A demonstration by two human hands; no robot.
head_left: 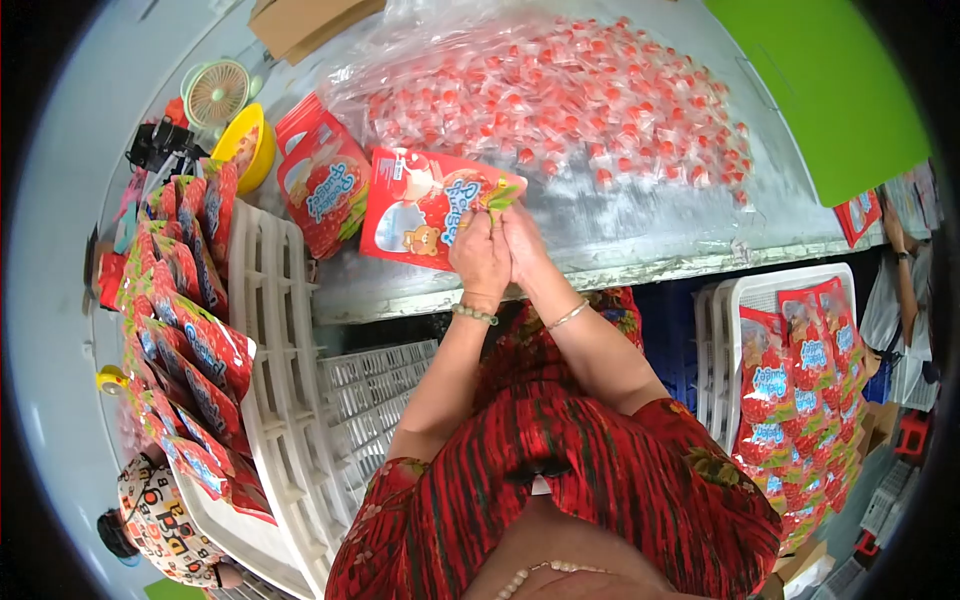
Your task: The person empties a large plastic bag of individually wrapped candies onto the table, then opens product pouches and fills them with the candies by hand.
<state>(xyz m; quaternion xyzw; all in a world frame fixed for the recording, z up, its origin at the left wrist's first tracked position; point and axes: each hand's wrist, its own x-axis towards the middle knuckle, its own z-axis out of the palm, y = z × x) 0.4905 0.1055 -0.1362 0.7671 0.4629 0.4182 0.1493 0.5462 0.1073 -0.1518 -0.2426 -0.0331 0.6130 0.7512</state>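
A red printed pouch (pixel 412 195), with strawberries and a bear on it, lies slanted at the table's front edge. My left hand (pixel 481 252), below a green bead bracelet, is closed on the pouch's right end. Against it, my right hand (pixel 521 240), with a silver bangle at the wrist, is closed on the same end; its fingertips are partly hidden. A stack of similar red pouches (pixel 322 190) lies just left of this one. Beyond my hands spreads a large heap of small clear-wrapped red candies (pixel 590 95).
White crates stand at left (pixel 275 330) and right (pixel 735 290), holding rows of filled red pouches. A yellow bowl (pixel 257 150) and a small fan (pixel 216 94) are at the upper left. A green panel (pixel 830 90) covers the upper right. Other people are at both sides.
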